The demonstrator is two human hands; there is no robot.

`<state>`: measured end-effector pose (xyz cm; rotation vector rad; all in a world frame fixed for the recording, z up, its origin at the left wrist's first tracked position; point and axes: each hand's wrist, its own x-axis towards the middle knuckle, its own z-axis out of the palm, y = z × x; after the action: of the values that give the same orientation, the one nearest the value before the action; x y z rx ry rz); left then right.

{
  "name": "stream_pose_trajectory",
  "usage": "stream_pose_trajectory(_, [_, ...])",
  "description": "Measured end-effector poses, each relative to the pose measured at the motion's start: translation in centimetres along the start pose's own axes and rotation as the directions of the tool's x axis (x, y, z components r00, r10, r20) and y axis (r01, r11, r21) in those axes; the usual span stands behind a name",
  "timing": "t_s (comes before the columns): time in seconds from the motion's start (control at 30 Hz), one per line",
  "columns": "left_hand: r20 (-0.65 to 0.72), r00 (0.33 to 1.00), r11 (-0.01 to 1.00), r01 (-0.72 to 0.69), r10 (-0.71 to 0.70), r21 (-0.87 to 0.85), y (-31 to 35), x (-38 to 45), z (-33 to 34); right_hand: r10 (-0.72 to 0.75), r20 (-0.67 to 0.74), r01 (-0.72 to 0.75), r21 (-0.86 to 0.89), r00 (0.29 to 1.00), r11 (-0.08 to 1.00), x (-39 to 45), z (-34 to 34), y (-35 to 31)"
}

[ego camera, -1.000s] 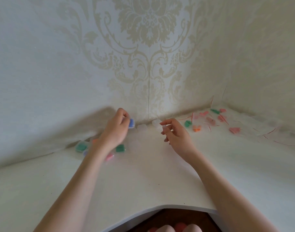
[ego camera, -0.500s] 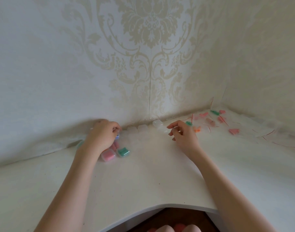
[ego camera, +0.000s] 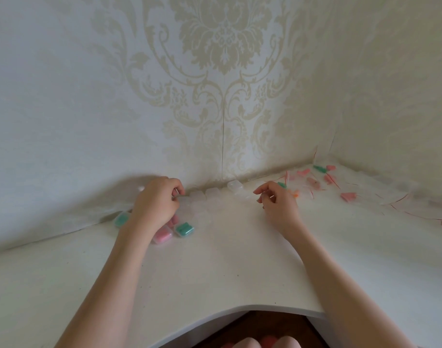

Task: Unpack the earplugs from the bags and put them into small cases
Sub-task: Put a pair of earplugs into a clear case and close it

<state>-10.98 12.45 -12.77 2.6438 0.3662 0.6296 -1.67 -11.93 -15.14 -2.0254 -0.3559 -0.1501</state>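
Note:
My left hand [ego camera: 156, 203] lies on the white desk [ego camera: 227, 259] over a group of filled small cases: a green one [ego camera: 184, 229], a pink one [ego camera: 162, 236] and another green one [ego camera: 120, 219]. Its curled fingertips reach the row of empty clear cases [ego camera: 198, 196]; I cannot tell whether they pinch one. My right hand [ego camera: 277, 200] hovers with loosely curled fingers and nothing visible in it. Just behind it lie a bag with green earplugs [ego camera: 281, 184] and one with orange earplugs [ego camera: 295, 194].
Another clear case [ego camera: 235, 185] stands by the wall. Several clear bags with pink [ego camera: 348, 197] and green [ego camera: 319, 168] earplugs and red tear strips are scattered in the far right corner. Patterned walls close in the desk behind and to the right. The desk's front edge curves inward.
My left hand has set down the blue case it held among the filled cases and has shifted to the clear cases. My right hand has moved right towards the green earplug bag.

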Motion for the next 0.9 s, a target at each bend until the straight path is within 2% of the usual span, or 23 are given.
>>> stream_pose_trajectory(0.2, [-0.082,0.991,0.992,-0.113,0.108,-0.052,2.2,-0.5,0.9,-0.008,-0.162,0.002,-0.034,0.987,0.999,0.5,-1.4,0.4])
stream_pose_trajectory(0.33, [-0.07,0.974,0.969,-0.222,0.215,-0.109,4.1,-0.7,2.4,0.036,-0.279,-0.063,-0.087,0.96,0.994,1.8,-4.3,1.3])
stream_pose_trajectory(0.4, [-0.043,0.966,0.955,-0.259,0.255,-0.143,5.1,-0.7,3.2,0.053,-0.315,-0.111,-0.169,0.948,0.979,2.4,-6.3,2.1])
stream_pose_trajectory(0.47, [-0.007,0.961,0.948,-0.273,0.275,-0.162,6.1,-1.0,4.1,0.025,-0.357,-0.153,-0.334,0.934,0.93,2.7,-8.3,3.3])
stream_pose_trajectory(0.57, [0.041,0.953,0.942,-0.29,0.301,-0.169,7.4,-1.4,5.1,-0.034,-0.447,-0.243,-0.547,0.894,0.801,2.5,-11.5,5.8])
stream_pose_trajectory(0.7, [0.082,0.931,0.923,-0.335,0.355,-0.191,9.7,-1.6,6.5,0.024,-0.483,-0.357,-0.612,0.875,0.706,2.3,-14.5,8.3])
stream_pose_trajectory(0.77, [0.101,0.927,0.918,-0.335,0.362,-0.213,11.1,-1.5,7.2,0.015,-0.443,-0.308,-0.6,0.896,0.739,2.5,-14.4,8.3])
stream_pose_trajectory(0.83, [0.131,0.919,0.915,-0.338,0.371,-0.22,12.7,-1.4,8.1,-0.077,-0.315,-0.14,-0.61,0.946,0.78,2.8,-13.2,7.7])
stream_pose_trajectory(0.9, [0.162,0.912,0.914,-0.339,0.378,-0.222,14.1,-1.3,9.1,-0.193,-0.138,0.059,-0.648,0.972,0.76,2.9,-11.3,6.7])
